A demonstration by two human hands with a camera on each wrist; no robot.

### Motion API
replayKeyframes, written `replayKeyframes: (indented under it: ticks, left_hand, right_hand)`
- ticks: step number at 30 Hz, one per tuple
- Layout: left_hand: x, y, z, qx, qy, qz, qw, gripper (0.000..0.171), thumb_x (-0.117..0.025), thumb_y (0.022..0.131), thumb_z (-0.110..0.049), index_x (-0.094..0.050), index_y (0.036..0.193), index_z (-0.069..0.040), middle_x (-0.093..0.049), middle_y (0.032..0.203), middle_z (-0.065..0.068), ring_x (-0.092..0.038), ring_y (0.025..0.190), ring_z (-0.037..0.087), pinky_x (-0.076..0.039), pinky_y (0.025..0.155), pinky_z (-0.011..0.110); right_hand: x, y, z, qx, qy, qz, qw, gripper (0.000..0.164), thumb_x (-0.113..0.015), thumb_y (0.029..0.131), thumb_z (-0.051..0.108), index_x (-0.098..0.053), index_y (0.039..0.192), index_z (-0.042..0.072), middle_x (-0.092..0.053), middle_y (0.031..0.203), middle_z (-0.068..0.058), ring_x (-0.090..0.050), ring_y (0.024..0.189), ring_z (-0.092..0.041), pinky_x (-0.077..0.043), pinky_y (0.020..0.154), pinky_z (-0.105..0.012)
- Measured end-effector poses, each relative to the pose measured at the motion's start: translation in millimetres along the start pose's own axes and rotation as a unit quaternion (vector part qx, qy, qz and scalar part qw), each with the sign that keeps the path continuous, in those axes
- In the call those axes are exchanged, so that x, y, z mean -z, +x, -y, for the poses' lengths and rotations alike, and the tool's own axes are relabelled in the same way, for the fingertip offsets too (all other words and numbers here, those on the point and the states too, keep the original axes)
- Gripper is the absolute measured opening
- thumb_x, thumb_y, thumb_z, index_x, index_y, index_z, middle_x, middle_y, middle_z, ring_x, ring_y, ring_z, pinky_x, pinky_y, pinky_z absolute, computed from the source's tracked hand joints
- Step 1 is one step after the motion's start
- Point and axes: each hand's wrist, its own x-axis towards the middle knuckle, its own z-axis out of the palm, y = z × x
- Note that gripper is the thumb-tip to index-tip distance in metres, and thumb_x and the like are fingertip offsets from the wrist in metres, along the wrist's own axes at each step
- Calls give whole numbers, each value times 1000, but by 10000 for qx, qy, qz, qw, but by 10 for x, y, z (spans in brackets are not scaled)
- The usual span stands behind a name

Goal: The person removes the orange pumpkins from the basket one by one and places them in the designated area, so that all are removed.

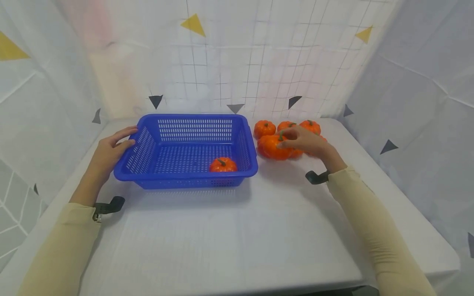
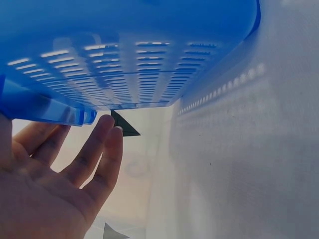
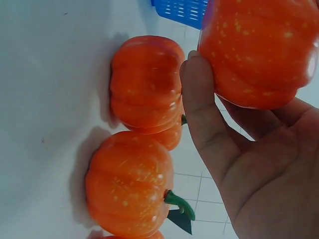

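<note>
My right hand (image 1: 306, 140) grips a small orange toy pumpkin (image 1: 272, 148) with a green stem, thumb on its near side. In the right wrist view the held pumpkin (image 3: 259, 50) is up off the table, higher than the other pumpkins (image 3: 132, 184). My left hand (image 1: 109, 151) rests at the left rim of a blue plastic basket (image 1: 185, 176), fingers loosely extended. From the left wrist, the fingers (image 2: 107, 154) lie along the outside of the rim, beside the slotted wall. One orange pumpkin (image 1: 223, 165) sits inside the basket, at its near right corner.
Several more orange pumpkins (image 1: 264, 128) stand grouped on the table right of the basket, some partly hidden behind my right hand. White cloth covers the table (image 1: 237, 238). Hanging sheets with triangles and grid lines enclose the back (image 1: 229, 53) and sides.
</note>
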Motion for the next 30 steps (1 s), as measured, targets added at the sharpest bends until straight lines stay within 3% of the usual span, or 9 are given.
replayKeyframes:
  ticks: [6, 18, 25, 30]
  left_hand:
    - [9, 1, 5, 36, -31, 10, 10000, 53, -56, 109, -35, -50, 155, -10, -38, 165, 7, -31, 152, 33, -27, 120, 56]
    - [16, -2, 18, -7, 3, 3, 10000, 53, -55, 109, -34, -49, 156, -11, -38, 165, 8, -32, 151, 34, -29, 120, 57]
    - [9, -3, 20, 38, -20, 21, 10000, 53, -55, 109, -34, -49, 156, -12, -38, 164, 8, -33, 151, 36, -30, 118, 60]
    - [8, 2, 23, 12, -49, 55, 10000, 53, -55, 109, -34, -49, 156, -11, -38, 165, 8, -33, 150, 36, -30, 118, 60]
  right_hand:
    - [-18, -25, -74, -50, -239, 7, 9997, 54, -77, 94, 35, -65, 137, 6, -61, 134, -14, -47, 127, -33, -45, 103, -54]
    - [-88, -69, -124, -240, -261, 163, 9992, 58, -73, 97, 30, -59, 145, 4, -61, 137, -16, -52, 124, -35, -51, 98, -54]
    - [-146, -98, -183, -500, -464, 202, 9975, 66, -77, 94, 40, -57, 146, 6, -58, 141, -15, -50, 128, -36, -47, 104, -60]
    - [-186, -127, -234, -464, -557, 194, 9972, 66, -78, 92, 42, -59, 145, 8, -57, 142, -16, -47, 132, -37, -45, 105, -62]
